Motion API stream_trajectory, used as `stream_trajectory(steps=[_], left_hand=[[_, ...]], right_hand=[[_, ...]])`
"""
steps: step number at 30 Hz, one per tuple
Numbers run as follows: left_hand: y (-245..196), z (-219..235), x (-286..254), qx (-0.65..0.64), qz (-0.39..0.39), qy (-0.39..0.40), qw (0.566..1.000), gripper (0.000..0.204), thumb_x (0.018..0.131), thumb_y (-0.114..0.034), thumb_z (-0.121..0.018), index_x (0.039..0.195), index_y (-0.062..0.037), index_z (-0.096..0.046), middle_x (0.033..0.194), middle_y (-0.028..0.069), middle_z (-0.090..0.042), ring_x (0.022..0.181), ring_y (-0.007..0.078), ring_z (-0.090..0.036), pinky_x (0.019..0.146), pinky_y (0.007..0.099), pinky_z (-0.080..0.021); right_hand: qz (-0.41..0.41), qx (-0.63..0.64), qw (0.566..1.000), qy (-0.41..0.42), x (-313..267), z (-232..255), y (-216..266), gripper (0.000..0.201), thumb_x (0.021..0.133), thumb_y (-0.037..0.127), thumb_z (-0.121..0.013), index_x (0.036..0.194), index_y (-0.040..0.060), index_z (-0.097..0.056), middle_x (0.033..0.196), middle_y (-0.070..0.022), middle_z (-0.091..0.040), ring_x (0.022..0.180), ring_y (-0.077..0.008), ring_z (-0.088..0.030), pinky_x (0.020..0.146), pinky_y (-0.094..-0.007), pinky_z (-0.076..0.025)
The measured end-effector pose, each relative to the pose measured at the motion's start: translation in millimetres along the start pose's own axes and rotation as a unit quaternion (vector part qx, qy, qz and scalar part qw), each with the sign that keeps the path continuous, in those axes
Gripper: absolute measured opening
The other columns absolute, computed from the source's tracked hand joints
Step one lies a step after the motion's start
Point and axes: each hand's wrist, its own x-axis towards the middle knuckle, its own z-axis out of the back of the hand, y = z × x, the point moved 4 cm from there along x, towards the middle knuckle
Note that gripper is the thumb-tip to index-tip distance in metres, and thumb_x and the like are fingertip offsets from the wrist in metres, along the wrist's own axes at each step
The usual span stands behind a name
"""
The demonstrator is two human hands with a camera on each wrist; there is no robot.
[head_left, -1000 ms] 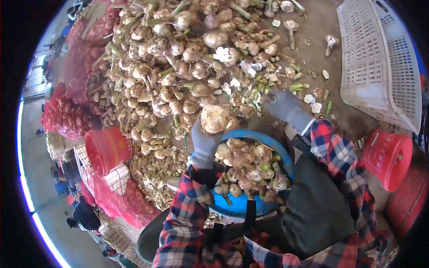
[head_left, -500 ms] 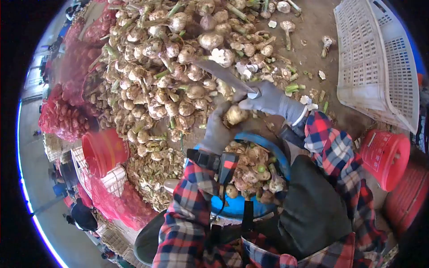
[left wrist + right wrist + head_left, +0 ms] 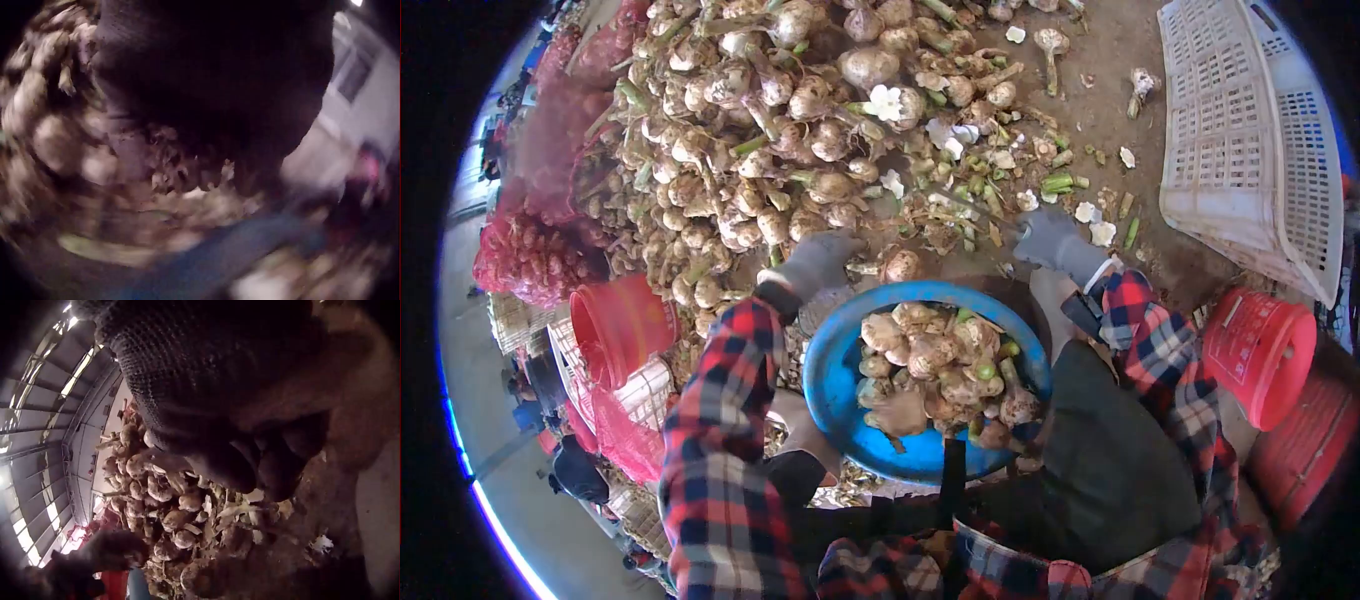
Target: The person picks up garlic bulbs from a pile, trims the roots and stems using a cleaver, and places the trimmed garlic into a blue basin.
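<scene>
My gloved left hand (image 3: 820, 262) reaches over the near edge of the garlic pile (image 3: 730, 170), its fingers extended and no bulb in its grasp. Just right of its fingertips lies a garlic bulb (image 3: 900, 265) with its stem toward the hand. Motion blurs the left wrist view. My gloved right hand (image 3: 1055, 243) grips a knife by its handle, which the fingers hide. Its thin blade (image 3: 970, 205) points up and left over the trimmings. Below both hands stands a blue basin (image 3: 830, 430) of trimmed garlic bulbs (image 3: 935, 355), one of them blurred (image 3: 897, 412).
A white plastic crate (image 3: 1220, 130) stands at the right, above a red bucket (image 3: 1260, 350). Another red bucket (image 3: 620, 330) and pink mesh sacks (image 3: 530, 260) are at the left. Cut stems (image 3: 1060, 183) and peel litter the ground beyond the basin.
My left hand held a garlic bulb, brought it against the knife hand, then let it go and moved left to the pile. The right hand moved in toward the bulb, then back right with the knife.
</scene>
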Motion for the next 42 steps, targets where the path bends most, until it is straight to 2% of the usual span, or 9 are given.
stream_trajectory(steps=[6, 12, 16, 20, 23, 31, 32, 40, 42], left_hand=[[6, -51, 40, 0.115, -0.200, -0.023, 0.973, 0.046, 0.060, -0.020, -0.060, 0.103, -0.0089, -0.051, 0.101, 0.0130, -0.051, 0.088, 0.0292, -0.053, 0.075, 0.0354, -0.043], [4, -27, 26, -0.166, -0.021, -0.102, 0.981, 0.038, 0.066, -0.031, -0.061, 0.093, -0.0050, -0.056, 0.090, 0.0155, -0.056, 0.085, 0.0298, -0.053, 0.073, 0.0347, -0.043], [-15, 2, 9, -0.540, -0.001, -0.173, 0.824, 0.035, 0.066, -0.012, -0.064, 0.098, -0.0004, -0.052, 0.083, 0.0045, -0.059, 0.077, 0.0126, -0.052, 0.069, 0.0259, -0.043], [-28, 8, -3, -0.550, 0.082, -0.194, 0.808, 0.031, 0.066, -0.010, -0.065, 0.094, -0.0025, -0.054, 0.081, 0.0011, -0.059, 0.071, 0.0102, -0.054, 0.061, 0.0246, -0.045], [-40, 22, -7, -0.499, -0.049, -0.305, 0.810, 0.028, 0.066, -0.010, -0.066, 0.091, -0.0042, -0.056, 0.080, 0.0020, -0.059, 0.070, 0.0091, -0.054, 0.059, 0.0242, -0.044], [-56, 8, -9, -0.265, 0.054, -0.231, 0.935, 0.015, 0.066, -0.015, -0.062, 0.079, -0.0081, -0.060, 0.070, 0.0057, -0.058, 0.063, 0.0201, -0.055, 0.054, 0.0325, -0.043], [-64, 10, -16, -0.495, 0.084, -0.231, 0.834, 0.015, 0.064, -0.010, -0.062, 0.079, -0.0066, -0.060, 0.071, 0.0057, -0.059, 0.066, 0.0178, -0.057, 0.055, 0.0309, -0.044], [-82, 16, -33, -0.339, -0.032, -0.413, 0.845, 0.031, 0.065, -0.009, -0.062, 0.094, 0.0000, -0.052, 0.083, 0.0100, -0.060, 0.078, 0.0185, -0.059, 0.067, 0.0266, -0.047], [-88, 27, -49, -0.623, -0.096, -0.376, 0.680, 0.038, 0.065, -0.009, -0.063, 0.099, 0.0015, -0.048, 0.088, 0.0121, -0.059, 0.082, 0.0201, -0.058, 0.070, 0.0283, -0.047]], right_hand=[[0.012, -0.018, 0.999, 0.040, -6, -4, 3, 0.047, 0.060, 0.033, -0.054, 0.104, 0.0154, -0.052, 0.093, -0.0117, -0.058, 0.087, -0.0254, -0.055, 0.074, -0.0341, -0.043], [-0.021, 0.102, 0.989, 0.105, -4, -2, 18, 0.054, 0.060, 0.044, -0.056, 0.100, 0.0081, -0.052, 0.091, -0.0128, -0.057, 0.086, -0.0247, -0.055, 0.075, -0.0343, -0.042], [0.059, 0.160, 0.985, 0.027, 6, -16, 45, 0.052, 0.063, 0.044, -0.055, 0.099, 0.0065, -0.052, 0.085, -0.0117, -0.059, 0.082, -0.0255, -0.056, 0.076, -0.0339, -0.042], [0.123, 0.083, 0.987, -0.058, -34, 30, 83, 0.038, 0.068, 0.038, -0.051, 0.095, 0.0106, -0.055, 0.085, -0.0119, -0.059, 0.080, -0.0269, -0.057, 0.072, -0.0360, -0.043], [0.197, 0.052, 0.968, -0.146, -47, 42, 98, 0.029, 0.069, 0.033, -0.049, 0.089, 0.0128, -0.055, 0.081, -0.0107, -0.059, 0.076, -0.0271, -0.057, 0.068, -0.0371, -0.044], [0.289, 0.031, 0.930, -0.224, -56, 45, 103, 0.018, 0.067, 0.027, -0.049, 0.078, 0.0128, -0.053, 0.073, -0.0079, -0.058, 0.071, -0.0265, -0.057, 0.062, -0.0382, -0.044], [0.282, 0.022, 0.937, -0.203, -53, 41, 97, 0.017, 0.067, 0.026, -0.049, 0.077, 0.0127, -0.053, 0.073, -0.0079, -0.058, 0.070, -0.0264, -0.057, 0.062, -0.0381, -0.044], [0.158, 0.008, 0.968, -0.195, -5, 26, 21, 0.027, 0.065, 0.026, -0.053, 0.085, 0.0089, -0.056, 0.077, -0.0118, -0.059, 0.068, -0.0273, -0.057, 0.061, -0.0372, -0.045], [0.046, -0.006, 0.989, -0.138, 11, 24, 0, 0.036, 0.065, 0.030, -0.055, 0.093, 0.0075, -0.056, 0.082, -0.0131, -0.059, 0.070, -0.0258, -0.058, 0.064, -0.0357, -0.045]])
